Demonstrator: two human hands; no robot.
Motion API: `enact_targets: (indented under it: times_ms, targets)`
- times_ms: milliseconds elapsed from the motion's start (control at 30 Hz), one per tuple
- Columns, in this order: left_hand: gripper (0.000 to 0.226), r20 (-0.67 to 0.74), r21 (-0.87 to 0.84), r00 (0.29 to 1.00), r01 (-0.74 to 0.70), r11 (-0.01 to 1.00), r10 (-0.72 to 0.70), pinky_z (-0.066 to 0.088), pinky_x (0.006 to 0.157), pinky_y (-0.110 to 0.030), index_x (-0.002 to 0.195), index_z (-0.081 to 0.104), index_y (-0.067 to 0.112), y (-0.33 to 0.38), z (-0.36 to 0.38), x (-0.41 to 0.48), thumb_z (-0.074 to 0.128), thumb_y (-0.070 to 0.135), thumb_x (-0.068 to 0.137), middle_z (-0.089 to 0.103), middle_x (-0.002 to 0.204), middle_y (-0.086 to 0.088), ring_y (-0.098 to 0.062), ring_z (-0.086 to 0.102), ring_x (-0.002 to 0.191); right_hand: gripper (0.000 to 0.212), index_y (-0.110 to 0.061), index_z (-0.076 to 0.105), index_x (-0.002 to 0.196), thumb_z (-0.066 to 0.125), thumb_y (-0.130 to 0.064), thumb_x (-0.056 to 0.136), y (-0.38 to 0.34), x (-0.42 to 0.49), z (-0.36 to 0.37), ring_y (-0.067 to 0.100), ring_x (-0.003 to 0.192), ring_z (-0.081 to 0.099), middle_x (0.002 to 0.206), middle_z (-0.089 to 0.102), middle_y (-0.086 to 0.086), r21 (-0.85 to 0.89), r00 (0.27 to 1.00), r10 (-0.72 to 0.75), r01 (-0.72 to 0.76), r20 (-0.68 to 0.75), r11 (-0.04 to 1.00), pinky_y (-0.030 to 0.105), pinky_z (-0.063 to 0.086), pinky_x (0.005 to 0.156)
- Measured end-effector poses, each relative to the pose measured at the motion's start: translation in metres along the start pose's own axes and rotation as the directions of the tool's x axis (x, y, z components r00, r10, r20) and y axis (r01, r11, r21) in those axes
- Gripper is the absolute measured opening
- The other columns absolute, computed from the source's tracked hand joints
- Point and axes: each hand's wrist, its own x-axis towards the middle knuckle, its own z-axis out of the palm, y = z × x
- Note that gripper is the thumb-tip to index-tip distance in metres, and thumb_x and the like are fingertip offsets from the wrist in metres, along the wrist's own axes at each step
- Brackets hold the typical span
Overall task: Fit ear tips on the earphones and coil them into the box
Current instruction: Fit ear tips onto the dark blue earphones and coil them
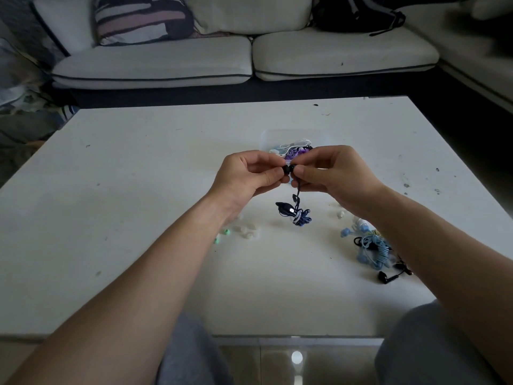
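Fingers of the left hand (249, 173) and right hand (330, 173) pinch a dark earbud (287, 169) above the counter (133, 176), its bundled cable (299, 215) hanging below. The clear box (267, 137) sits just behind. Loose ear tips (245, 232) lie by the left wrist, and a blue earphone tangle (370, 245) lies beside the right forearm. Open counter stretches left.

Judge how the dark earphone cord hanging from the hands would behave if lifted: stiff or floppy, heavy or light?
Probably floppy: the cord hangs limp below the earbud pinched by the left hand and right hand. Likely light, since fingertips alone carry it. Its bundled end would probably trail and swing.
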Motion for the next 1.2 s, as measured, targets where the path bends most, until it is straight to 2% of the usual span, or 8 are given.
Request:
enact_targets:
  times_ms: [400,600,800,1000,1100,1200]
  targets:
    - [0.018,0.008,-0.023,0.999,0.043,0.999,-0.042,0.057,0.071,-0.022,0.089,0.071,0.008,0.0012,-0.0010,-0.0016,0.067,-0.009,0.084,0.075,0.078,-0.006,-0.019,0.074,0.074,0.009,-0.005,0.074,0.088,0.071,0.003,0.087,0.0007,0.0005,0.0028,0.024,0.072,0.073,0.078,0.074,0.015,-0.115,0.999,-0.045,0.045,-0.002,0.992,0.038,0.061,0.078]
    - [0.017,0.041,-0.022,0.998,0.050,0.999,-0.049,0.056,0.070,-0.021,0.091,0.071,0.007,0.0033,-0.0011,-0.0020,0.067,-0.008,0.085,0.076,0.081,-0.008,-0.021,0.074,0.076,0.010,-0.001,0.073,0.096,0.067,0.003,0.090,-0.0015,-0.0004,-0.0045,0.019,0.072,0.071,0.074,0.073,0.010,-0.064,0.997,-0.001,0.006,0.072,0.998,0.028,0.059,0.072]
    - [0.015,0.026,0.021,0.998,0.050,0.999,-0.050,0.056,0.070,-0.021,0.091,0.070,0.006,0.0022,-0.0016,-0.0020,0.068,-0.008,0.084,0.075,0.078,-0.008,-0.020,0.074,0.075,0.009,0.004,0.072,0.095,0.071,0.005,0.086,-0.0001,0.0010,-0.0009,0.023,0.071,0.073,0.078,0.074,0.016,-0.154,0.998,-0.063,0.064,0.016,0.986,0.035,0.062,0.076]
    - [0.015,0.043,0.000,0.998,0.050,0.999,-0.049,0.056,0.070,-0.021,0.090,0.071,0.007,0.0029,-0.0030,-0.0017,0.068,-0.006,0.084,0.075,0.080,-0.009,-0.020,0.074,0.076,0.010,0.002,0.072,0.098,0.067,0.003,0.090,0.0007,0.0001,-0.0028,0.020,0.072,0.072,0.074,0.074,0.011,-0.038,0.997,0.022,-0.020,0.070,0.999,0.028,0.059,0.072]
    - [0.015,0.045,0.003,0.998,0.050,0.999,-0.050,0.056,0.069,-0.021,0.091,0.069,0.005,0.0018,-0.0023,-0.0014,0.067,-0.008,0.084,0.075,0.079,-0.009,-0.020,0.074,0.074,0.011,0.003,0.071,0.099,0.067,0.004,0.089,0.0011,-0.0001,-0.0030,0.021,0.072,0.072,0.076,0.074,0.012,-0.049,0.998,0.010,-0.007,0.061,0.999,0.028,0.059,0.071]
    - [0.015,0.039,0.028,0.998,0.047,0.998,-0.048,0.056,0.070,-0.021,0.091,0.069,0.006,-0.0001,-0.0037,-0.0002,0.068,-0.008,0.084,0.074,0.079,-0.009,-0.019,0.073,0.074,0.011,-0.002,0.073,0.093,0.067,0.006,0.089,0.0008,0.0001,-0.0001,0.022,0.071,0.072,0.075,0.074,0.012,-0.102,0.998,-0.025,0.031,0.058,0.994,0.030,0.060,0.072]
